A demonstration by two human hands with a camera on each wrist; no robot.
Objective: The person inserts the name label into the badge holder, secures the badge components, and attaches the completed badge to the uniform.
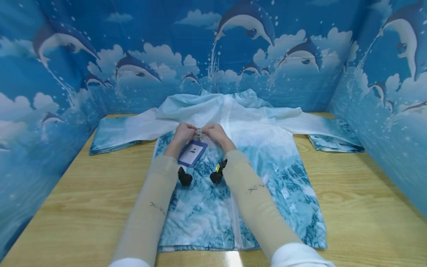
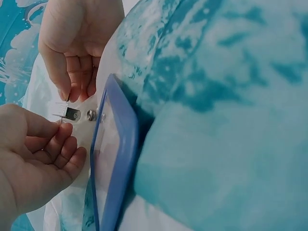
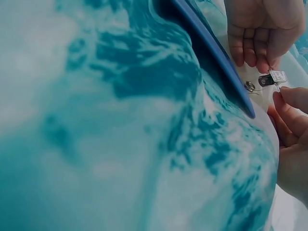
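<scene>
A blue-framed ID badge holder [image 1: 192, 153] with a white card inside lies on the chest of a blue-and-white jacket [image 1: 267, 148]. At its top end is a small metal badge clip [image 3: 275, 78], attached by a strap with a round snap [image 2: 91, 115]. My left hand [image 1: 183, 132] pinches one side of the clip between thumb and fingertips. From the opposite side, the right hand [image 1: 215, 134] pinches the clip too, fingertips at its edge. Both hands stay close above the pale fabric. In the left wrist view the badge holder [image 2: 115, 154] stands tilted beside the hands.
The jacket lies spread on a wood-grain table [image 1: 353, 200], its left-hand sleeve [image 1: 116, 133] and right-hand sleeve [image 1: 333, 131] stretched outward. A dolphin-print curtain [image 1: 186, 44] encloses the back and sides. Black wrist mounts [image 1: 184, 177] sit on both beige sleeves.
</scene>
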